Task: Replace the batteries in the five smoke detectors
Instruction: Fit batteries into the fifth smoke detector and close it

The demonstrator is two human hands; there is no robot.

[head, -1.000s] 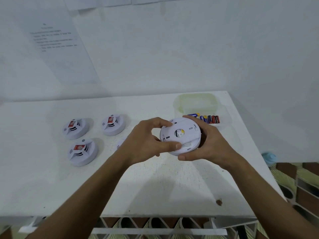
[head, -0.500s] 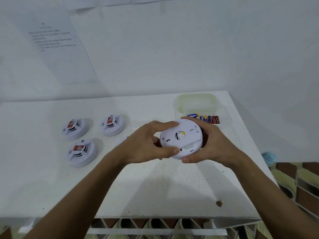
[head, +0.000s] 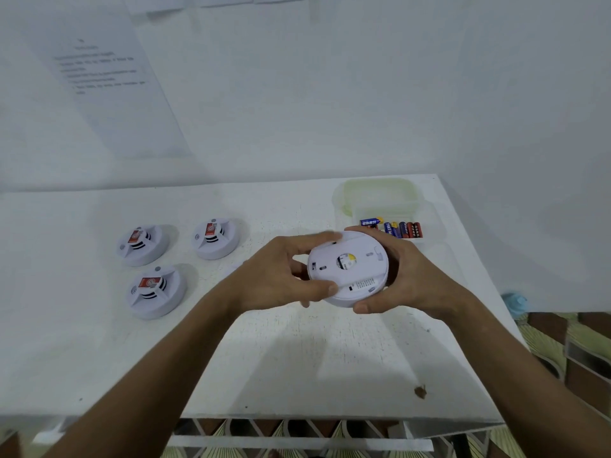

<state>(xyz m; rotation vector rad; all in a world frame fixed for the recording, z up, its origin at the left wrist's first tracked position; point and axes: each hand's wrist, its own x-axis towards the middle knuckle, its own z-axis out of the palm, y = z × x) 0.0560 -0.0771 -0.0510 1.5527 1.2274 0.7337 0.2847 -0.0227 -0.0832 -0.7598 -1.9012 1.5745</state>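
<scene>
a: what's the room like?
b: pale wall (head: 330,94), a printed sheet (head: 105,81) taped on it, then a white table (head: 297,358) against it.
a: on the table?
b: three smoke detectors (head: 155,290) at left, a clear tub (head: 380,196) of batteries (head: 393,228) far right.
a: hands?
b: left hand (head: 277,276) and right hand (head: 406,279) both grip one upturned detector (head: 347,269) above the table.

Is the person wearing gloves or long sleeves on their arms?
No. The left hand and right hand are bare, with no gloves, rings or watch in view. Both forearms are bare too; no sleeve shows in the picture.
</scene>
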